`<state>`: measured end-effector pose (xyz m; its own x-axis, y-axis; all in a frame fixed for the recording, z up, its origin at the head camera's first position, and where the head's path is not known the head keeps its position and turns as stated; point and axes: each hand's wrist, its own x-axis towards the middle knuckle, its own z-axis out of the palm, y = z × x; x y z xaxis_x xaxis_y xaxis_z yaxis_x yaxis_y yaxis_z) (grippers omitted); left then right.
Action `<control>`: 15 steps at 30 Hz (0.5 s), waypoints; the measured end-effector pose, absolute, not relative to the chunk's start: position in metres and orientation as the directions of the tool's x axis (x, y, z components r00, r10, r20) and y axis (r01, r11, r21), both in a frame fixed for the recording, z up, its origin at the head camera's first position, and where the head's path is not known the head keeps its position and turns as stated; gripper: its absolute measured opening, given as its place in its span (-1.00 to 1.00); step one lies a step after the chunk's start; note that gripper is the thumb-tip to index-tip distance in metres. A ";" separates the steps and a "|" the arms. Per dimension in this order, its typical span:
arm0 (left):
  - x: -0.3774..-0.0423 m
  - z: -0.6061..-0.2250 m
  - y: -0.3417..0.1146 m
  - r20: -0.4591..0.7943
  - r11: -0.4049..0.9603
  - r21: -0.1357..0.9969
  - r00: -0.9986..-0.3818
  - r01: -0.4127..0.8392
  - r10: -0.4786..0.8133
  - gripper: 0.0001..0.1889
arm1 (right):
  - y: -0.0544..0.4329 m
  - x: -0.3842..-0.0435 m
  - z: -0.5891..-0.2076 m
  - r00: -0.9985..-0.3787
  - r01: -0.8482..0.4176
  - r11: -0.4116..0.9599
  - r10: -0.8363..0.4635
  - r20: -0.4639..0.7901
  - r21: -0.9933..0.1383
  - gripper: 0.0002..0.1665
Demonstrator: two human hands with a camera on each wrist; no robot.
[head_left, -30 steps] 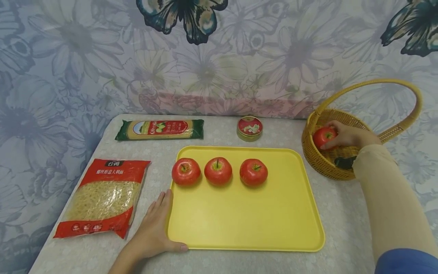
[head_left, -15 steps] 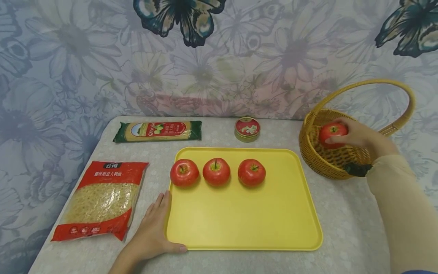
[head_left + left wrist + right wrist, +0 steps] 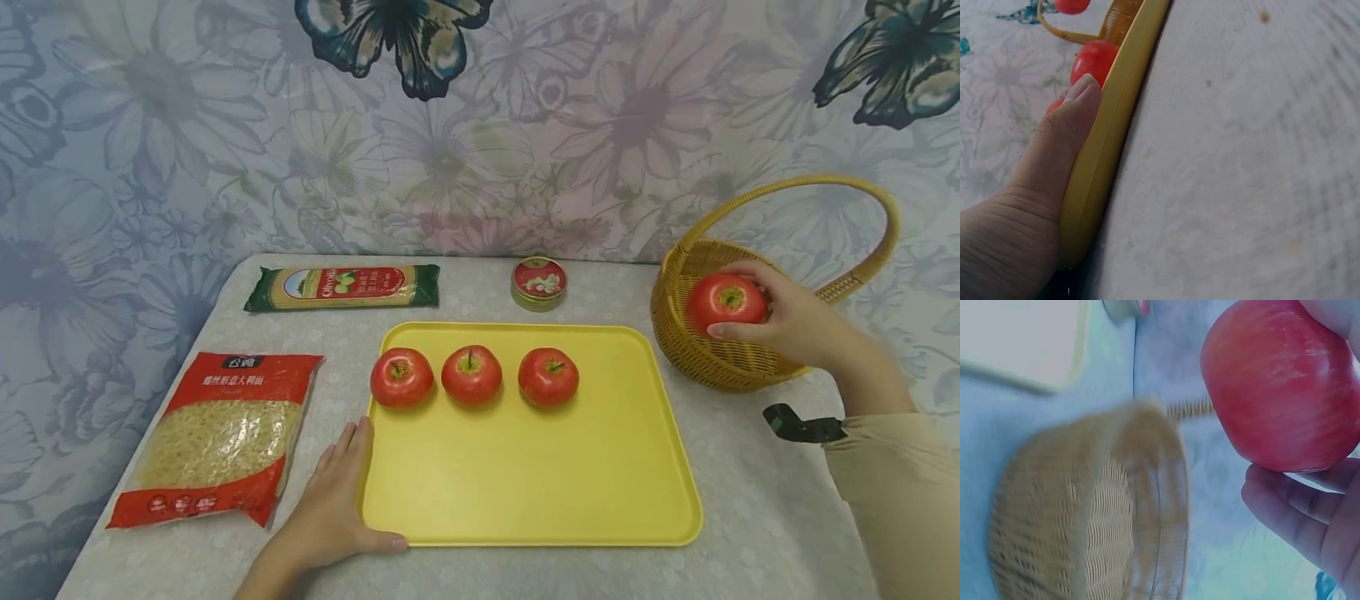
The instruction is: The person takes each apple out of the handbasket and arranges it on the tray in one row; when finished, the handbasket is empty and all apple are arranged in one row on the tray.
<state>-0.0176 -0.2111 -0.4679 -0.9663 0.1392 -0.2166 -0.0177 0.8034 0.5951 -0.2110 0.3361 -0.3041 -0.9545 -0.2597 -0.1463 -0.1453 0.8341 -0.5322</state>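
In the head view my right hand [image 3: 795, 321] grips a red apple [image 3: 726, 303] between thumb and fingers, above the wicker basket [image 3: 738, 375]. The right wrist view shows that apple [image 3: 1282, 387] raised clear of the basket [image 3: 1041, 500]. My left hand [image 3: 330, 500] lies at the near left corner of a yellow tray [image 3: 570, 492], fingers straight along its left side and thumb against its front edge. Three more apples stand in a row on the tray's far part: a left one [image 3: 402, 377], a middle one [image 3: 471, 375] and a right one [image 3: 548, 377].
Left of the tray lies a red-ended bag of pasta [image 3: 221, 442]. Behind the tray are a long pack of spaghetti [image 3: 345, 287] and a small round tin [image 3: 538, 283]. The basket's tall handle [image 3: 810, 182] arches over it. A patterned wall closes off the table's back.
My right hand has lifted the apple up from inside the basket, and the forearm has drawn back to the right. The left hand stays at the tray's corner.
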 end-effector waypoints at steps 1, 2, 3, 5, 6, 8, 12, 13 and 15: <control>-0.017 -0.467 -0.211 -0.210 0.801 0.599 -0.967 -0.011 0.144 0.70 | 0.331 -0.205 -0.304 -0.954 -0.166 0.825 -0.274 -0.125 -0.541 0.01; -0.017 -0.467 -0.211 -0.203 0.799 0.602 -0.968 -0.004 0.148 0.70 | 0.325 -0.200 -0.305 -0.953 -0.187 0.817 -0.286 -0.103 -0.545 0.00; -0.017 -0.466 -0.211 -0.197 0.796 0.605 -0.968 0.002 0.152 0.70 | 0.318 -0.195 -0.306 -0.951 -0.204 0.808 -0.298 -0.086 -0.553 0.00; -0.016 -0.466 -0.211 -0.195 0.796 0.605 -0.968 0.008 0.158 0.69 | 0.307 -0.187 -0.309 -0.946 -0.239 0.793 -0.321 -0.051 -0.561 -0.02; -0.016 -0.466 -0.211 -0.198 0.797 0.604 -0.967 0.007 0.158 0.69 | 0.302 -0.183 -0.311 -0.943 -0.254 0.785 -0.332 -0.038 -0.564 -0.03; -0.016 -0.465 -0.211 -0.205 0.799 0.601 -0.966 0.004 0.159 0.70 | 0.292 -0.178 -0.316 -0.934 -0.280 0.768 -0.357 -0.023 -0.576 -0.02; -0.017 -0.463 -0.210 -0.218 0.804 0.594 -0.963 0.000 0.161 0.70 | 0.277 -0.172 -0.329 -0.915 -0.303 0.739 -0.401 -0.032 -0.601 -0.02; -0.017 -0.462 -0.210 -0.221 0.805 0.593 -0.962 -0.002 0.160 0.70 | 0.274 -0.172 -0.334 -0.911 -0.304 0.734 -0.411 -0.041 -0.607 -0.01; -0.017 -0.461 -0.211 -0.223 0.804 0.595 -0.961 -0.004 0.160 0.70 | 0.268 -0.171 -0.343 -0.904 -0.297 0.725 -0.424 -0.063 -0.621 0.00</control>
<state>-0.0169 -0.2106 -0.4613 -0.9615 0.1603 -0.2232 -0.0041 0.8037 0.5951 -0.1713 0.2682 -0.3431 -0.9035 -0.4239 -0.0634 -0.2968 0.7255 -0.6209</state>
